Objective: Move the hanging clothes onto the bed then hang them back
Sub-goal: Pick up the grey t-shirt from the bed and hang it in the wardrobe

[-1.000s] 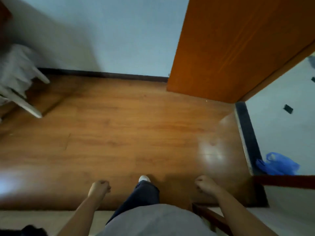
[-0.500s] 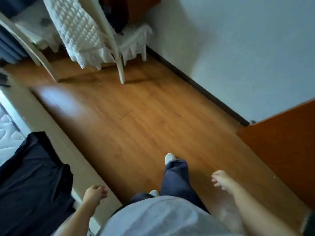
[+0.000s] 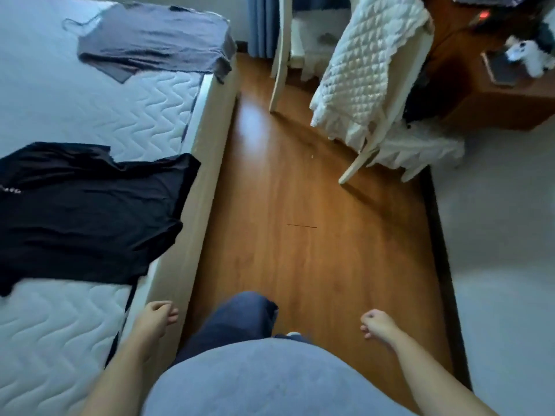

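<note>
Standing on the wooden floor [image 3: 300,190] beside the bed [image 3: 198,175], a person is letting both arms hang low. The left hand [image 3: 156,318] is hovering over the bed's floor-side edge, fingers loosely curled and holding nothing. The right hand [image 3: 377,322] is hanging over the floor, also loosely curled and empty.

Two pieces of clothing are lying flat on the bed's white quilted mattress [image 3: 150,115]. The black T-shirt [image 3: 90,211] is resting nearer the person, its long axis running across the mattress and one end reaching the floor-side edge. The grey garment [image 3: 156,43] is lying at the far floor-side corner, also stretched across the bed. One end is draping over that edge, and a thin wire loop [image 3: 73,24] is pointing the opposite way, toward the middle of the bed.

Across the floor, a pale chair [image 3: 357,163] is carrying a white quilted cover [image 3: 360,70], with a wooden cabinet [image 3: 495,100] just beyond it.
</note>
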Available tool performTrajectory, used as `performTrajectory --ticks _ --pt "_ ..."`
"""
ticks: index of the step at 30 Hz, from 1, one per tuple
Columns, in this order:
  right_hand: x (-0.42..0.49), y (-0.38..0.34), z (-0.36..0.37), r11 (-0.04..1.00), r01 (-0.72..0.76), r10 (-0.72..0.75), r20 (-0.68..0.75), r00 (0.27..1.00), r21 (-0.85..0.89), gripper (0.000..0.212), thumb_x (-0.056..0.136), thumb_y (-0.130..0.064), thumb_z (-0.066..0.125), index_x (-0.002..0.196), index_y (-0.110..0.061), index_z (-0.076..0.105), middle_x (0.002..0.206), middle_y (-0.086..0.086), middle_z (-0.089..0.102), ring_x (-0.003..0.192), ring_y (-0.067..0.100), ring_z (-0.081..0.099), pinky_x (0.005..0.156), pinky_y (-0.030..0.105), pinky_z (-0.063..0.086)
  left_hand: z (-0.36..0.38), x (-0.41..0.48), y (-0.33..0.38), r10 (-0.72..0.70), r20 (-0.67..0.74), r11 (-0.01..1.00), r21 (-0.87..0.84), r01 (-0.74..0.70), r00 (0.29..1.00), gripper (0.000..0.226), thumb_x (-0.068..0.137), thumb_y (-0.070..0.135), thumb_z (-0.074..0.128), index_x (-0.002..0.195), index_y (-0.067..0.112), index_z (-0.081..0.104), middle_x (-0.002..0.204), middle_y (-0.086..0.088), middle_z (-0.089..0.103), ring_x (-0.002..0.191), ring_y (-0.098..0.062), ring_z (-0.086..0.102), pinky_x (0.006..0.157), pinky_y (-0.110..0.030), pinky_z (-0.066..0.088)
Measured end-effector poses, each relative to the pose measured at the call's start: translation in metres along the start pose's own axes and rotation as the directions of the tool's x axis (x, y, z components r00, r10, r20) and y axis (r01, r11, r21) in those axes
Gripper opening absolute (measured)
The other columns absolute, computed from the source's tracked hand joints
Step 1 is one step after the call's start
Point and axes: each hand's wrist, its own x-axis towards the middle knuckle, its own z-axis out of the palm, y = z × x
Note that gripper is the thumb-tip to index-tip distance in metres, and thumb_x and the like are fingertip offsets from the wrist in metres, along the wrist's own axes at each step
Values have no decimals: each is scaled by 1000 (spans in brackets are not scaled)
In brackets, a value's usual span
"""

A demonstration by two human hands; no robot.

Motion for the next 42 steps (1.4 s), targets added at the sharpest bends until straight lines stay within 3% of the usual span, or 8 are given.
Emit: performTrajectory --ticks 5,14,23,26,31,34,38,42 --pt "20 -125 -1 959 170 -155 83 984 -227 11 93 -10 41 92 -8 51 71 3 53 54 12 46 33 11 32 -32 24 21 -73 -85 981 -188 56 994 26 97 12 37 115 -1 50 102 -14 59 92 -26 55 59 -28 33" --pt "55 -339 2 944 190 -174 84 981 -269 12 93 -8 40 96 -7 51 74 5 53 55 14 45 29 9 30 -15 141 143 -316 65 908 -268 322 947 32 95 11 39 122 -2 49 118 -19 61 76 -21 59 70 -32 38" --pt "107 -484 -22 966 161 -171 -32 985 -203 16 95 -11 42 104 -7 54 93 11 60 68 17 54 47 19 34 -36 262 341 45 122 991 119 -59 992 29 89 9 39 63 19 49 79 -9 60 73 -23 54 75 -32 43" --pt "125 -511 -26 973 108 -112 -8 994 -203 24 95 -9 40 112 2 54 96 15 57 66 16 52 44 15 40 -37 286 377 15 76 997 -71 -10 997 19 92 12 41 91 9 60 87 -9 62 77 -21 57 78 -35 46" --pt "169 -568 -50 995 -54 58 55 997 -84 36 98 -16 37 129 1 43 116 18 56 106 34 55 99 44 37 -9 315 438 -240 133 862 -426 274 962 34 96 14 34 125 2 48 116 -11 59 100 -20 59 85 -29 37" --pt "206 -619 -68 993 -105 108 53 993 -55 39 99 -19 33 133 -1 40 106 13 55 96 28 54 81 36 41 14 348 502 -216 155 848 -459 264 964 37 97 16 33 128 1 45 130 -16 54 121 -26 52 100 -34 35" --pt "237 -721 -100 994 -62 69 71 995 -89 27 98 -18 34 120 -7 46 83 8 57 70 21 53 56 24 28 32 375 592 -132 138 919 -355 173 982 21 96 15 36 96 7 56 100 -12 60 78 -12 66 58 -21 44" --pt "254 -847 -118 977 173 -164 73 984 -128 12 95 -11 38 97 -8 49 89 13 57 57 14 48 43 20 30 34 400 641 -52 36 971 -230 58 998 20 95 6 37 83 5 54 79 -12 56 65 -17 52 46 -19 42"
